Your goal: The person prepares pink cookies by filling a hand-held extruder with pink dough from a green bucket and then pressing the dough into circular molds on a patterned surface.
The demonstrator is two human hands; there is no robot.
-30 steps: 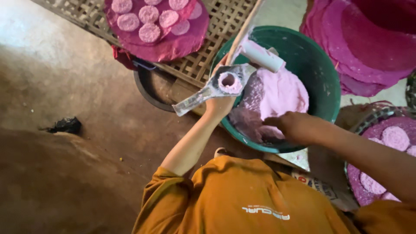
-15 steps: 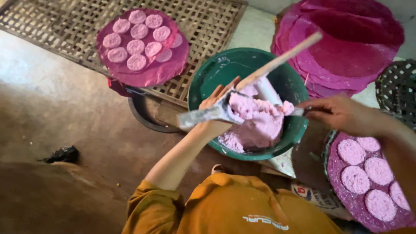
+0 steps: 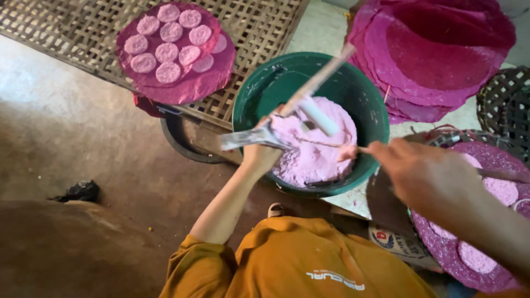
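Since the previous views, the left hand had lowered its metal ring mould to the rim of the green basin, its grip closed on the handle; the right hand gripped a thin stick (tip pink-coated), scraping. The pink dough lay heaped, soft and smeared, inside the basin.

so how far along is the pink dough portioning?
Done: one round pink sheet on the woven bamboo rack carries nine pink dough discs. In hand: the left hand holds a metal press tool over the green plastic bucket, the right hand scrapes with a thin stick. Left: plenty of pink dough remains, and a stack of bare magenta sheets.
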